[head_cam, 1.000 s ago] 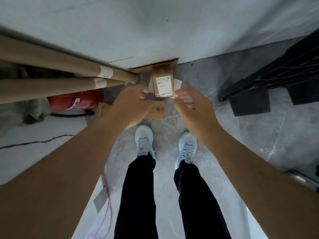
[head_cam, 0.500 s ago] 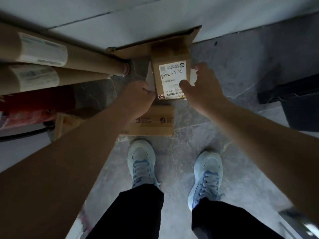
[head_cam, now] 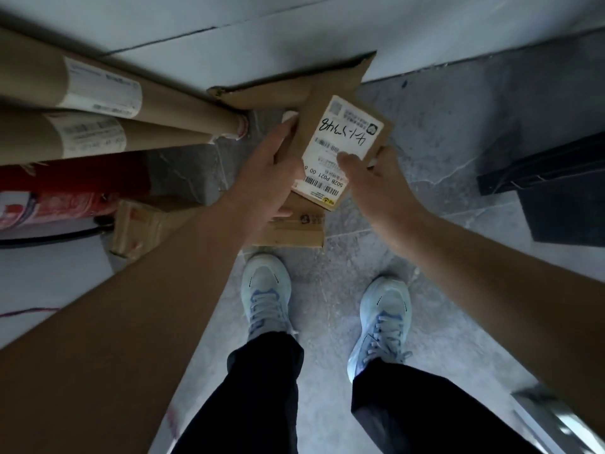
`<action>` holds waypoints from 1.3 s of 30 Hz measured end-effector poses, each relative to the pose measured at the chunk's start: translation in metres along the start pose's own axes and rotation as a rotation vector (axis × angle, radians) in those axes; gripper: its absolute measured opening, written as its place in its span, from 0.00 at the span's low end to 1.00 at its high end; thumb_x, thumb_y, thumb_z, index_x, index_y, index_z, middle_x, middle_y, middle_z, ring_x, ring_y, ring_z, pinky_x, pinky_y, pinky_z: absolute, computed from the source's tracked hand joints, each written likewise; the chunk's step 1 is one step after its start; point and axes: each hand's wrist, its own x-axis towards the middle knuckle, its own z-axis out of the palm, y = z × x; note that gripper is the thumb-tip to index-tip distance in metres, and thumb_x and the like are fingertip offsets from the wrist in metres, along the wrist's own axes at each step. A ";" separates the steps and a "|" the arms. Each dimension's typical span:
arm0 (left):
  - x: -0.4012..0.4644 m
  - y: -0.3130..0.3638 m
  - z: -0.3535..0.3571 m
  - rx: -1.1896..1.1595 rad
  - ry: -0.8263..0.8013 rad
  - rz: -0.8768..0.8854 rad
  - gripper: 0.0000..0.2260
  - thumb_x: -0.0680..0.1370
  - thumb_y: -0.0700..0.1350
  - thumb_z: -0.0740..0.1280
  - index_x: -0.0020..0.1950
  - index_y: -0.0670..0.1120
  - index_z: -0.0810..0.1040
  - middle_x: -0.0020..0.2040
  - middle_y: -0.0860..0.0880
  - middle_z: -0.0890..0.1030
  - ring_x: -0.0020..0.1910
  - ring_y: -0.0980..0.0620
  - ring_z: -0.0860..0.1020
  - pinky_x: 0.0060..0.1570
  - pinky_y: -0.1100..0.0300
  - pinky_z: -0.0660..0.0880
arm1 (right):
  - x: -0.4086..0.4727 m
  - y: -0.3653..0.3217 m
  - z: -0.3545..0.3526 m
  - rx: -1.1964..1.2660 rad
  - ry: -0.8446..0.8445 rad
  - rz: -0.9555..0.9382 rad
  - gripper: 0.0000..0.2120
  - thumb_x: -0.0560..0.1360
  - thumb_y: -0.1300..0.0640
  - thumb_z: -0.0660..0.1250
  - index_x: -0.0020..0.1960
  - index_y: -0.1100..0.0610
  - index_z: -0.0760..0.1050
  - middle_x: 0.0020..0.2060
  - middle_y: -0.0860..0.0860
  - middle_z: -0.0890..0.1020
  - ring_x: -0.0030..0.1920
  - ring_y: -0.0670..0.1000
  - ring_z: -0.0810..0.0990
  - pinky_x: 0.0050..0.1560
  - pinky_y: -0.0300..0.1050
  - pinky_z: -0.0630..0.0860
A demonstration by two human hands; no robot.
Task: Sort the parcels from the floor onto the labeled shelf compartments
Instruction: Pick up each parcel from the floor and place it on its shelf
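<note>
Here, both hands grip 1 small cardboard parcel (head_cam: 330, 149) above the grey floor (head_cam: 425, 119), tilted, its white shipping label (head_cam: 340, 142) facing up with handwritten black characters and barcodes. The left hand (head_cam: 271, 178) wraps the parcel's left edge, fingers curled under and along the side. The right hand (head_cam: 373, 178) clasps the lower right corner, thumb pressed onto the label. Just below the held parcel, a flat brown box (head_cam: 291, 232) lies on the floor near the toes of 2 pale blue sneakers (head_cam: 266, 299). Behind the parcel, a larger piece of cardboard (head_cam: 294, 83) leans against the white wall. To the left, 2 long cardboard tubes (head_cam: 98, 103) with labels lie stacked; beneath them sits a red object (head_cam: 55, 198), possibly a fire extinguisher. Another crumpled box (head_cam: 144, 224) rests beside it.
</note>
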 end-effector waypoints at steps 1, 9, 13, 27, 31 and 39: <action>-0.013 0.005 0.003 -0.037 0.001 0.012 0.29 0.81 0.42 0.64 0.74 0.71 0.67 0.66 0.59 0.81 0.63 0.49 0.80 0.55 0.38 0.82 | -0.014 -0.002 -0.001 0.054 0.016 -0.001 0.14 0.83 0.52 0.66 0.65 0.54 0.67 0.56 0.48 0.84 0.53 0.43 0.85 0.46 0.35 0.82; -0.115 0.031 0.017 -0.155 0.081 0.160 0.21 0.84 0.39 0.66 0.73 0.60 0.75 0.62 0.52 0.84 0.57 0.46 0.85 0.48 0.42 0.85 | -0.127 -0.046 -0.035 0.259 0.006 0.000 0.34 0.86 0.51 0.63 0.80 0.36 0.44 0.56 0.54 0.85 0.52 0.52 0.88 0.54 0.57 0.85; -0.173 0.049 0.013 -0.077 0.055 0.223 0.22 0.84 0.37 0.66 0.71 0.61 0.76 0.66 0.54 0.82 0.61 0.46 0.83 0.52 0.41 0.84 | -0.183 -0.080 -0.061 0.341 0.050 0.006 0.20 0.84 0.50 0.65 0.70 0.51 0.59 0.50 0.53 0.85 0.48 0.53 0.88 0.44 0.49 0.86; -0.447 0.155 -0.019 0.148 0.051 0.462 0.25 0.79 0.43 0.74 0.73 0.61 0.75 0.67 0.52 0.78 0.61 0.48 0.82 0.59 0.42 0.82 | -0.420 -0.203 -0.090 0.249 0.331 -0.309 0.16 0.81 0.49 0.70 0.67 0.52 0.77 0.57 0.47 0.83 0.48 0.38 0.85 0.44 0.36 0.82; -0.531 0.170 -0.034 0.178 0.159 0.578 0.38 0.75 0.51 0.78 0.80 0.61 0.62 0.68 0.51 0.74 0.63 0.50 0.80 0.59 0.46 0.82 | -0.504 -0.238 -0.085 0.354 0.451 -0.392 0.13 0.82 0.48 0.69 0.64 0.52 0.78 0.54 0.48 0.85 0.48 0.41 0.85 0.43 0.38 0.82; -0.678 0.172 -0.046 -0.069 0.009 0.664 0.26 0.74 0.50 0.79 0.69 0.53 0.73 0.60 0.53 0.84 0.59 0.51 0.84 0.54 0.45 0.84 | -0.661 -0.290 -0.071 0.587 0.463 -0.450 0.11 0.83 0.45 0.65 0.61 0.49 0.73 0.52 0.49 0.86 0.51 0.48 0.86 0.50 0.57 0.86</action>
